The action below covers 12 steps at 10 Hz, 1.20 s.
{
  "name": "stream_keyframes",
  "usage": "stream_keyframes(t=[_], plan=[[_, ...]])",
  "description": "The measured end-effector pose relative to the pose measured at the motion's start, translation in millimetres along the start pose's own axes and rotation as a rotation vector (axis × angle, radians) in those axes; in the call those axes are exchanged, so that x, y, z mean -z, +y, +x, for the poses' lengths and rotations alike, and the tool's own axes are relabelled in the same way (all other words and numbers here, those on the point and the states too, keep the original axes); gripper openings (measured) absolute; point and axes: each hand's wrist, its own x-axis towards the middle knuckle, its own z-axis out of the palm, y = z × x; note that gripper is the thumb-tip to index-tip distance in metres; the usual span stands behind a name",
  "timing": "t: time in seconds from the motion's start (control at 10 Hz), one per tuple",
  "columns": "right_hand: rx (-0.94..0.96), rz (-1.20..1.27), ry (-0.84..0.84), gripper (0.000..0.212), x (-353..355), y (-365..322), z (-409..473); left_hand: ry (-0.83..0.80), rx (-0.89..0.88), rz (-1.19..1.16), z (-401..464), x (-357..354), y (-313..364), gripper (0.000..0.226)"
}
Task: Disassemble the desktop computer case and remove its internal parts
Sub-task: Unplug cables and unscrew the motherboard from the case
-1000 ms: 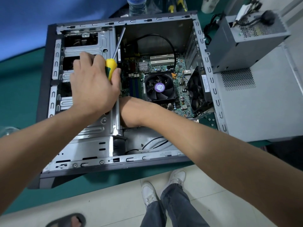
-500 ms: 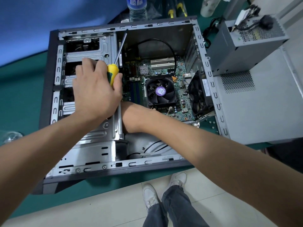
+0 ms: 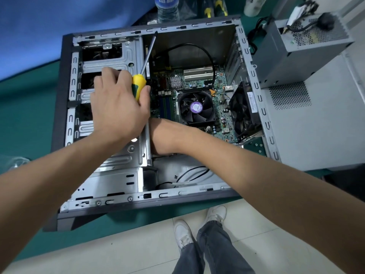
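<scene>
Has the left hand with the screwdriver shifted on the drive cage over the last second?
No. The left hand holds the screwdriver at the same spot on the drive cage.

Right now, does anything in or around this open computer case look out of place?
Yes: the power supply sits outside the case on the removed side panel, and the left hand holds the screwdriver tip-up, unused.

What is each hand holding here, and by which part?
Left hand grips the screwdriver by its yellow handle. Right hand is hidden behind the drive cage; cannot tell.
</scene>
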Motion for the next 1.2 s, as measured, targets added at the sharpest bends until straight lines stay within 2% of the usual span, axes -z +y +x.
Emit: stream_keyframes(t=[0.1, 0.4, 0.5, 0.7, 0.9, 1.0, 1.2], plan=[[0.008, -0.060, 0.006, 0.035, 0, 4, 1, -0.006, 0.007, 0.006, 1, 0, -1, 0.040], [0.045, 0.028, 0.001, 0.041, -2, 8, 0, -0.017, 0.013, 0.019, 1, 0, 0, 0.041], [0.037, -0.052, 0.028, 0.025, -3, 10, 3, -0.018, 0.021, 0.023, 1, 1, 0, 0.042], [0.064, -0.023, -0.036, 0.036, -3, 11, 7, -0.019, 0.021, 0.017, 1, 1, 0, 0.042], [0.037, -0.082, 0.028, 0.035, -1, 14, 9, -0.024, 0.029, 0.019, 1, 0, 0, 0.042], [0.036, -0.032, 0.011, 0.039, 0, 14, 8, -0.024, 0.026, 0.017, 1, 0, 0, 0.042], [0.049, -0.023, -0.048, 0.027, -4, 10, 13, -0.016, 0.024, 0.010, 1, 0, 0, 0.041]])
